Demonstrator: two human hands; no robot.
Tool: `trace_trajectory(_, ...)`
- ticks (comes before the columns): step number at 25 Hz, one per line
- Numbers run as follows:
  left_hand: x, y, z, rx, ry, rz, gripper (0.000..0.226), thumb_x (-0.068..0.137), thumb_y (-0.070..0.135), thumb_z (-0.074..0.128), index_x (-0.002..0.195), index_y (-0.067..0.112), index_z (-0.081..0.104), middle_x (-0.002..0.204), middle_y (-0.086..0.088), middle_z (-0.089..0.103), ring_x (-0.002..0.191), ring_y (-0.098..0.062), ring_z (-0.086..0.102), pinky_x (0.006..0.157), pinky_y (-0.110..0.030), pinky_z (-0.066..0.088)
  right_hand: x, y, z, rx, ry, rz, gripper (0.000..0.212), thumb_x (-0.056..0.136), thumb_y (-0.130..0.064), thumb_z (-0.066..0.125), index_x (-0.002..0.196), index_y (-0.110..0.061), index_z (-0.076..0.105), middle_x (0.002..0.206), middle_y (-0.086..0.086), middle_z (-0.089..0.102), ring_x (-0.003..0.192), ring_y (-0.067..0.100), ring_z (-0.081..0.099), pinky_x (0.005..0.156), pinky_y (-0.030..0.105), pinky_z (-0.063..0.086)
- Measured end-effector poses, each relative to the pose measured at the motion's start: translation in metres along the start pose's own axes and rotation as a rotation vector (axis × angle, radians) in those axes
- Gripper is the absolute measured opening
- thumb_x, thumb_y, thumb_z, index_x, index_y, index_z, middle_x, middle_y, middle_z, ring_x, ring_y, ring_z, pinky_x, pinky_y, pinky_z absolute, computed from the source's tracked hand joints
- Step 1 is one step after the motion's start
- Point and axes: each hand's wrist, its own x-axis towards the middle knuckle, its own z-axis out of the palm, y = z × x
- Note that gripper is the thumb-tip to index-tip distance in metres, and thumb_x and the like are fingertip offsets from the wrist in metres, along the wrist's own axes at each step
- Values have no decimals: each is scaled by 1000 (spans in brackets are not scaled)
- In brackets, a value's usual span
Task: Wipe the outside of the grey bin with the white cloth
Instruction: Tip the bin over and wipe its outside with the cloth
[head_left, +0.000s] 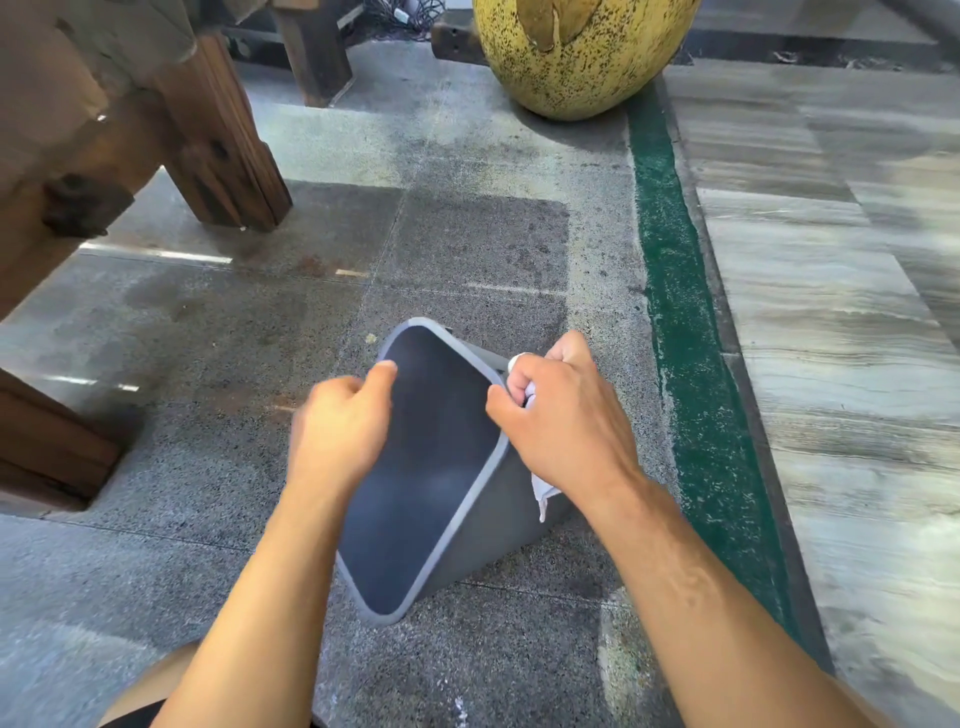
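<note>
The grey bin (483, 540) stands tilted on the stone floor, its dark open mouth turned up toward me. My left hand (340, 426) grips the bin's left rim, thumb over the edge. My right hand (558, 415) is closed around the white cloth (540, 491) and presses it against the bin's outer right wall near the rim. Only small bits of cloth show, above the knuckles and below the wrist.
Heavy wooden furniture legs (223, 140) stand at the left and upper left. A large yellow speckled pot (576, 57) sits at the top. A green strip (685, 332) divides the grey floor from streaked stone paving (841, 322) on the right.
</note>
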Motion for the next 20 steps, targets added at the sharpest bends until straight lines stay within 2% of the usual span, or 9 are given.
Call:
trace_trajectory(2, 7, -15, -16, 164, 219, -64, 40, 91, 50, 56, 106, 14, 68, 116, -18, 68, 118, -38, 58, 98, -44, 43, 5, 8, -4, 7, 4, 29, 31, 89, -45, 60, 71, -19, 56, 97, -3, 42, 66, 21, 58, 65, 37, 54)
trace_trajectory(3, 9, -23, -16, 147, 209, -158, 45, 89, 48, 60, 119, 14, 62, 132, -21, 59, 128, -39, 51, 105, -47, 40, 7, 13, -7, 15, 4, 43, 31, 90, -44, 60, 72, -19, 57, 98, -3, 43, 66, 19, 58, 66, 36, 54)
trace_trajectory(5, 12, -39, -2, -34, 67, -365, 72, 76, 51, 70, 134, 11, 51, 140, -21, 53, 129, -39, 51, 109, -52, 42, 13, 24, -13, 45, 28, 69, 30, 90, -42, 60, 72, -18, 58, 99, -2, 44, 68, 16, 57, 68, 35, 54)
trace_trajectory(7, 9, -52, 17, -225, -51, -486, 84, 60, 45, 78, 130, 7, 53, 128, -18, 64, 109, -37, 63, 101, -55, 52, 20, 39, -19, 77, 36, 110, 30, 90, -42, 61, 73, -18, 60, 99, -2, 44, 69, 14, 56, 71, 35, 54)
trace_trajectory(10, 15, -76, 33, -243, 0, -542, 77, 46, 24, 85, 112, 1, 54, 121, -18, 63, 90, -39, 65, 85, -58, 61, 27, 57, -27, 102, 27, 175, 30, 91, -42, 61, 74, -18, 60, 100, 0, 44, 69, 18, 57, 70, 34, 53)
trace_trajectory(13, 15, -79, 43, -498, -54, -616, 34, 69, -4, 74, 100, -4, 58, 101, -23, 69, 84, -40, 69, 73, -50, 61, 34, 74, -30, 150, 35, 217, 27, 90, -41, 62, 75, -19, 61, 101, 0, 44, 74, 21, 59, 71, 33, 50)
trace_trajectory(14, 12, -78, 46, -493, -69, -612, 23, 75, -10, 67, 97, -3, 60, 93, -22, 69, 78, -37, 68, 70, -45, 58, 36, 78, -31, 170, 32, 233, 27, 90, -41, 62, 75, -19, 62, 102, 0, 44, 75, 22, 60, 73, 33, 51)
trace_trajectory(17, 11, -78, 54, -440, -1, -519, 23, 77, -18, 56, 86, 3, 57, 91, -20, 67, 75, -31, 61, 68, -39, 52, 40, 86, -31, 210, 22, 269, 25, 88, -40, 63, 74, -19, 62, 104, 1, 46, 79, 24, 60, 78, 34, 51)
trace_trajectory(20, 19, -74, 53, -474, 2, -485, 31, 78, -23, 52, 91, 3, 63, 88, -15, 67, 80, -30, 60, 64, -35, 48, 45, 94, -28, 333, 24, 304, 28, 82, -38, 69, 72, -13, 65, 91, 1, 59, 79, 26, 62, 74, 32, 49)
